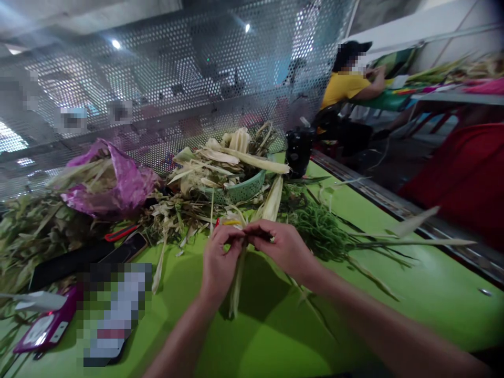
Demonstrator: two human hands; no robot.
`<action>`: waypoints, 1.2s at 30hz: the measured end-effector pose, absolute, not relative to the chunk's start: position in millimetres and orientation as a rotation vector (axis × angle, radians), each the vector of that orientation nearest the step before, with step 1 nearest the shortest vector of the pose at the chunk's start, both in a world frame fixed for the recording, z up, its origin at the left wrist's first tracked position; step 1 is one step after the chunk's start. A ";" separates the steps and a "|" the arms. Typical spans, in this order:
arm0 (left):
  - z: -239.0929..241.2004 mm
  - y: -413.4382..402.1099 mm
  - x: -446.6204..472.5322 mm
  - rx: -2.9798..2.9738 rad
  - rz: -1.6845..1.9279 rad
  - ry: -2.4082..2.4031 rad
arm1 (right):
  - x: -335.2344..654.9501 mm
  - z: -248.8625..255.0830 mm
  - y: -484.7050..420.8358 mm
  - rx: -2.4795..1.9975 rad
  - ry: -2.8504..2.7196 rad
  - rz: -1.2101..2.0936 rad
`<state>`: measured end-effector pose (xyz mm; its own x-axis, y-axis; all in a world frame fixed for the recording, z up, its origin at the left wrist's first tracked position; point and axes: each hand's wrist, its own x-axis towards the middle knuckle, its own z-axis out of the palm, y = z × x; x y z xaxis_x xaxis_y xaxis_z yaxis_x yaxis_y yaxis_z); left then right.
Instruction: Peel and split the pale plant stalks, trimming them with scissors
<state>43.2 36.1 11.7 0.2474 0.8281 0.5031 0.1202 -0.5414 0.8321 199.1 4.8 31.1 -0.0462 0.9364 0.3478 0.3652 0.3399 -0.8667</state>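
Thumb and fingers of my left hand (221, 257) are pinched together on a bundle of pale, dry corn husk (271, 202). My right hand (281, 244) pinches the same bundle from the other side, its fingertips meeting those of the left. The husk's wide part leans away beyond the hands, and a narrow strip (235, 296) hangs below them. A small red and yellow object (230, 222) shows just behind the fingers, mostly hidden. To the right of my right hand lies a tangle of thin green strands (325, 231).
A green basket (246, 189) heaped with dry husks stands behind the hands. At left are a purple plastic bag (132, 178), dried leaves and several phones (128, 249). A black container (299, 152) stands against the perforated metal screen (157, 89). A person in yellow (342, 89) sits beyond.
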 end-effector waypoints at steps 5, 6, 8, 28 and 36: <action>13.6 34.1 43.1 1.793 1.321 0.874 | 199.8 31.6 3.9 -1.225 -1.599 0.727; 13.8 33.7 43.2 1.780 1.315 0.880 | 200.0 31.6 3.8 -1.235 -1.604 0.724; 13.8 33.2 43.6 1.752 1.301 0.902 | 200.3 31.4 3.9 -1.254 -1.616 0.712; 21.0 36.7 39.3 1.199 1.168 0.927 | 203.1 37.7 5.7 -1.206 -1.393 1.021; 25.8 34.9 40.0 1.191 1.146 0.885 | 199.7 32.7 11.2 -1.266 -1.355 0.995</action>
<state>40.0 34.9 25.8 0.2248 0.9729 0.0544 -0.1941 -0.0100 0.9809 199.7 11.2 32.7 0.0374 0.9914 0.1257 0.1771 0.1173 -0.9772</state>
